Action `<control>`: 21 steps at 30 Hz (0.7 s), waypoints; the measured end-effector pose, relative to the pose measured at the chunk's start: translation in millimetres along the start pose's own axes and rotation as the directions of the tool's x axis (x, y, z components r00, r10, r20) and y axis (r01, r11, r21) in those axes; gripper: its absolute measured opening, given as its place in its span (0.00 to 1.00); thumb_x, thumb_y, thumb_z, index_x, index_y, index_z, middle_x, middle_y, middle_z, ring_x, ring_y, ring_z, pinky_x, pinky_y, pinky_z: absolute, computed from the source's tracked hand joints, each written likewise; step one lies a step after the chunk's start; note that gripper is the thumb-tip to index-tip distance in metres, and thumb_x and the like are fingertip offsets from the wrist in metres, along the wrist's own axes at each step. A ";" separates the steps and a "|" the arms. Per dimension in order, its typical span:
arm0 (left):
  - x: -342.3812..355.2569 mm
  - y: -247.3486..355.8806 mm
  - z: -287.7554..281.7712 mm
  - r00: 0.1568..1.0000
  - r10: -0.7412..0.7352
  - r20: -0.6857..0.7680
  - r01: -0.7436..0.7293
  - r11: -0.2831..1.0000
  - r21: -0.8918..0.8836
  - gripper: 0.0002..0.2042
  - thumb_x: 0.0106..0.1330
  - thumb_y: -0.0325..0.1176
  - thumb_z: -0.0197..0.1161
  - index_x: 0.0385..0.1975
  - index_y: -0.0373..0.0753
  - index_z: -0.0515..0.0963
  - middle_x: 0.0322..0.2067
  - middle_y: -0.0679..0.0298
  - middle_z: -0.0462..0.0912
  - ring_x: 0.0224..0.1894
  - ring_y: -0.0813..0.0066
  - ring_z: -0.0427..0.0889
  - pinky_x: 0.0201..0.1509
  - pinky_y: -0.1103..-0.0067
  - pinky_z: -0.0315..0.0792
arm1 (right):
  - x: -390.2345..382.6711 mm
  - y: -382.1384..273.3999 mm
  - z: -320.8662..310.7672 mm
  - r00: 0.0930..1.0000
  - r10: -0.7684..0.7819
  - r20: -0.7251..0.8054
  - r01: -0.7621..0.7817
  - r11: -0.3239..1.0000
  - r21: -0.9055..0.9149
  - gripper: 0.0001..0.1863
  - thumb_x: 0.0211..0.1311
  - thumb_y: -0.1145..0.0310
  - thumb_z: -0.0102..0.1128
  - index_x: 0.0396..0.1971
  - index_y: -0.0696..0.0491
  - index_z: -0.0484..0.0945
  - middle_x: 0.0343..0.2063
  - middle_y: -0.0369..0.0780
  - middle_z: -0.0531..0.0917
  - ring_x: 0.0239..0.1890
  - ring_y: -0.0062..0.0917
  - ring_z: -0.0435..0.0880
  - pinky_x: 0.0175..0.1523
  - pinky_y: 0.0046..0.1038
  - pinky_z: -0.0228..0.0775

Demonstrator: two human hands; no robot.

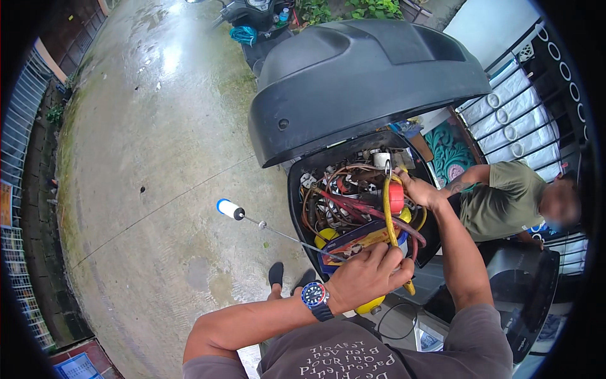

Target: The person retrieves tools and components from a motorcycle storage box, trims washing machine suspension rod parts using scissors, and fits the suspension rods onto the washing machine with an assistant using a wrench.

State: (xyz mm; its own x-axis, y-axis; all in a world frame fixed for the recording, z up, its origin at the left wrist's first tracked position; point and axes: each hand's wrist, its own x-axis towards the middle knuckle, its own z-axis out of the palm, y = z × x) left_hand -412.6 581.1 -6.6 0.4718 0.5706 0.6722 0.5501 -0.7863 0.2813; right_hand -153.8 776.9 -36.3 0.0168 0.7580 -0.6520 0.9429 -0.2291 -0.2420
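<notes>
My left hand (372, 275), with a watch on its wrist, is closed over a thin metal rod (290, 238). The rod reaches out to the left and ends in a white and blue cylindrical piece (230, 209). A yellow hose (387, 211) loops down past the same hand's fingers. My right hand (418, 189) is closed at the loop's upper end, beside a red round part (396, 197); its fingertips are partly hidden. Both hands are over an open black box (295, 196), crowded with reddish hoses (347, 203), a printed carton (360, 240) and small parts.
The box's large grey lid (372, 82) stands raised behind it. A person in an olive shirt (505, 196) is close on the right, near a barred window (511, 114). A scooter (252, 19) stands beyond the lid. Wet concrete floor (158, 158) spreads out to the left.
</notes>
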 end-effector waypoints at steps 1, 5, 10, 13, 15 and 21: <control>1.6 0.1 1.5 1.000 -0.003 0.003 0.003 1.000 0.029 0.16 0.61 0.35 0.64 0.49 0.45 0.73 0.36 0.66 0.70 0.40 0.70 0.80 0.36 0.82 0.80 | -8.5 3.7 -2.1 0.995 0.096 0.007 -0.096 0.995 -0.024 0.57 0.67 0.20 0.20 0.57 0.58 0.81 0.56 0.59 0.81 0.64 0.49 0.77 0.70 0.40 0.62; 13.6 3.8 7.8 1.000 0.006 0.017 -0.006 1.000 0.018 0.16 0.62 0.35 0.64 0.48 0.45 0.73 0.36 0.66 0.70 0.40 0.70 0.81 0.37 0.82 0.81 | -41.8 24.7 -6.8 0.987 0.146 0.063 -0.150 0.987 0.061 0.60 0.66 0.19 0.17 0.51 0.60 0.85 0.52 0.57 0.84 0.60 0.49 0.80 0.70 0.41 0.63; 18.0 1.2 16.7 0.999 -0.020 0.031 0.019 0.999 0.035 0.14 0.63 0.37 0.65 0.47 0.45 0.73 0.35 0.66 0.69 0.40 0.70 0.81 0.36 0.82 0.80 | -62.5 27.8 18.6 0.991 -0.066 -0.112 0.064 0.998 -0.018 0.50 0.74 0.26 0.26 0.53 0.61 0.81 0.50 0.59 0.84 0.59 0.53 0.79 0.65 0.43 0.68; 17.6 1.0 19.0 0.999 -0.038 0.039 0.037 0.999 0.022 0.14 0.63 0.38 0.65 0.46 0.45 0.73 0.35 0.66 0.68 0.39 0.71 0.81 0.36 0.82 0.80 | -64.5 41.6 25.6 0.985 -0.115 -0.130 0.121 0.992 0.044 0.49 0.73 0.26 0.28 0.57 0.59 0.79 0.52 0.58 0.83 0.59 0.52 0.79 0.64 0.44 0.69; 15.8 -2.2 16.9 0.998 -0.051 0.040 0.050 0.998 0.023 0.15 0.63 0.38 0.65 0.47 0.45 0.73 0.35 0.66 0.68 0.39 0.71 0.81 0.35 0.82 0.80 | -67.5 35.9 28.2 0.992 -0.067 -0.110 0.077 0.993 0.085 0.47 0.73 0.26 0.32 0.60 0.57 0.77 0.52 0.56 0.83 0.59 0.51 0.80 0.64 0.43 0.69; 7.2 -15.7 10.6 0.997 -0.069 0.022 0.069 0.997 -0.045 0.21 0.59 0.35 0.67 0.53 0.45 0.74 0.35 0.66 0.68 0.39 0.71 0.81 0.28 0.82 0.75 | -22.8 98.8 9.5 0.710 -0.693 -0.126 0.691 0.650 0.317 0.30 0.77 0.43 0.50 0.56 0.56 0.78 0.48 0.51 0.85 0.56 0.43 0.83 0.61 0.37 0.72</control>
State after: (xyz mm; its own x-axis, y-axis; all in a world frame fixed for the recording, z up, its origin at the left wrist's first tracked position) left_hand -410.5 600.0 -13.5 0.4480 0.6282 0.6361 0.5502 -0.7545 0.3577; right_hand -64.2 731.2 -52.1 -0.5999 0.7735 -0.2045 0.5189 0.1816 -0.8353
